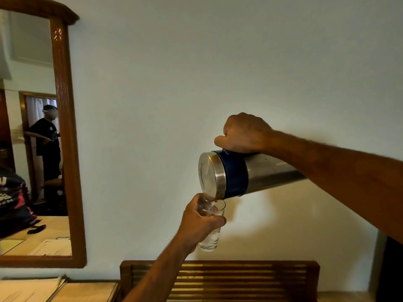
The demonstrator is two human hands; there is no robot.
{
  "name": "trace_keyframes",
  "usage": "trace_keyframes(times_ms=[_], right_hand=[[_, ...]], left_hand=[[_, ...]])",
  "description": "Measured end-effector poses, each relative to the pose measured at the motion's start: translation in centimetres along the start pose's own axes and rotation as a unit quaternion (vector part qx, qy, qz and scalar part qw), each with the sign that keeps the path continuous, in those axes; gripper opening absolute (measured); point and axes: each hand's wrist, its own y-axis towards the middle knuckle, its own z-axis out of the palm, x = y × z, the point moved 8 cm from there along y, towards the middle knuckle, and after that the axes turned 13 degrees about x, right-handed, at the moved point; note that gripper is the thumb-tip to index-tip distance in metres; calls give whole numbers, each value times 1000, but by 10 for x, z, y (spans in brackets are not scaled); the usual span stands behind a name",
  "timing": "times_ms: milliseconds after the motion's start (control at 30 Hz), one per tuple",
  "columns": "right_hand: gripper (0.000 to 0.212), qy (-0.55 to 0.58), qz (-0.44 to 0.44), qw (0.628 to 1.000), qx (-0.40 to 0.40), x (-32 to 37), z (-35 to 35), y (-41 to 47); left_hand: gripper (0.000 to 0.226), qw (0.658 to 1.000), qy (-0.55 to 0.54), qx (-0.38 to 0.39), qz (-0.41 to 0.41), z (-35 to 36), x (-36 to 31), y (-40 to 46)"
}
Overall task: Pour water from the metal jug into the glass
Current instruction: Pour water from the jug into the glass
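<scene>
Head view: the jug [244, 174] is tipped almost level, its spout directly above the rim of the glass [210, 227], so water runs straight in. The right hand [245, 134] is clenched on the handle atop the jug. The left hand [199, 221] is wrapped round the glass, holding it in mid-air just beneath the jug. Judged: pouring under way, glass part filled.
</scene>
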Motion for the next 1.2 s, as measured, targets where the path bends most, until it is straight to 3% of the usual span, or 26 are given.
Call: trace_keyframes(times_ms=[833,1200], right_hand=[[37,-31,-23,999,-19,-2,-9,-1],[37,130,68,989,-31,-41,18,-18]], left_hand=[[59,1000,-20,1,11,6,5,6],[62,999,-41,-9,-4,-7,9,2]])
